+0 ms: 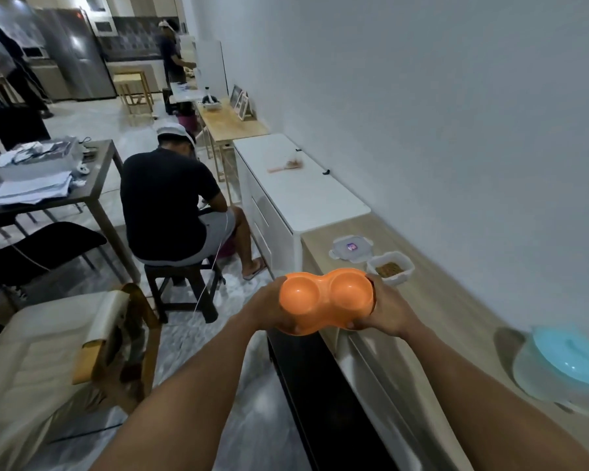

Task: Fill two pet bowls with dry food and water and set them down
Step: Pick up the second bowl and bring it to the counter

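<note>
Left hand (269, 309) and right hand (386, 309) are gripping opposite ends of an orange plastic double pet bowl (325, 300), fingers curled round its rim.

A plain white wall (422, 113) runs along the right. Against it stand a near wooden counter (456, 321), a white cabinet (296, 188) and, farther, a wooden table (228, 125). The floor (262, 413) is glossy grey marble. Left: a cream armchair (31, 351) near, a black chair (48, 246), a dark table (92, 180) piled with papers (31, 190). A person (167, 205) sits on a dark stool (181, 283). A steel fridge (79, 52) stands far left
</note>
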